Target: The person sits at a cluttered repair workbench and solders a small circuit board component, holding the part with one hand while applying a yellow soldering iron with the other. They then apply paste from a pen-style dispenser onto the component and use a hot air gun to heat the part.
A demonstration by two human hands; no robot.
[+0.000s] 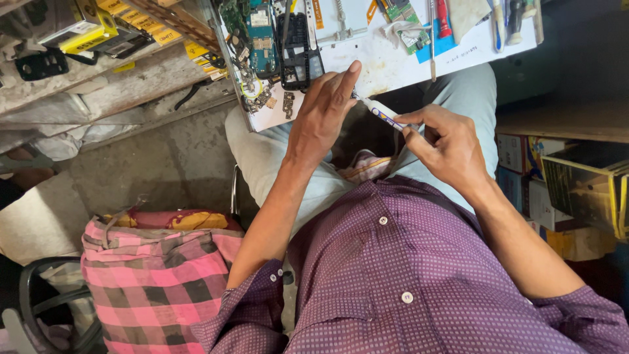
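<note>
My right hand (447,145) grips a slim white pen-shaped tool with a purple band (383,116), its tip pointing up-left. My left hand (325,111) has its fingers pinched around that tip at the near edge of a white work board (386,62); whether it holds a small part there is hidden. Just beyond my left fingers lie a black phone frame (300,51) and a blue-green circuit board (263,40). I wear a purple dotted shirt and pale trousers.
Tweezers, screwdrivers (443,18) and small parts are scattered on the board. A pink checked cloth (157,272) covers a seat at the lower left. Cardboard boxes (576,180) stack at the right. A cluttered shelf with yellow packets (85,33) is at upper left.
</note>
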